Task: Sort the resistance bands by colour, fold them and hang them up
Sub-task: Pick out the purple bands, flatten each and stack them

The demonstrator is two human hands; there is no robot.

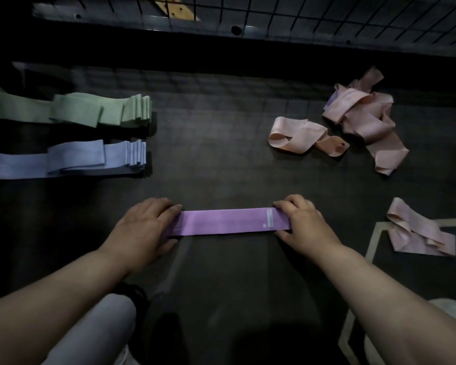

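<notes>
The purple band (pixel 221 222) lies flat on the dark floor (pixel 221 159), just in front of the person, with its long axis running left to right, level with the floor's far edge. Its two ends point at the two hands. The left hand (pixel 145 225) rests on the left end with fairly straight fingers laid across it, its thumb beside the near edge. The right hand (pixel 303 222) grips the right end with fingers curled over the top and the thumb at the near edge.

The floor is dark and dimly lit, with a pale line (pixel 371 241) marked on it toward the right side. A black wire grid (pixel 327 17) stands along the far edge, and a wooden board (pixel 177 6) shows behind it. A stack of folded green bands (pixel 90 110) and a stack of folded blue bands (pixel 77 159) lie at the left side, the blue nearer to the person. A loose heap of pink bands (pixel 363 114) sits toward the far right, with a single peach band (pixel 295 135) curled just beside it. Another pink band (pixel 416 233) lies crumpled on the pale line.

The purple band looks smooth and evenly flat, and a small pale label (pixel 269 218) sits near its right end.
</notes>
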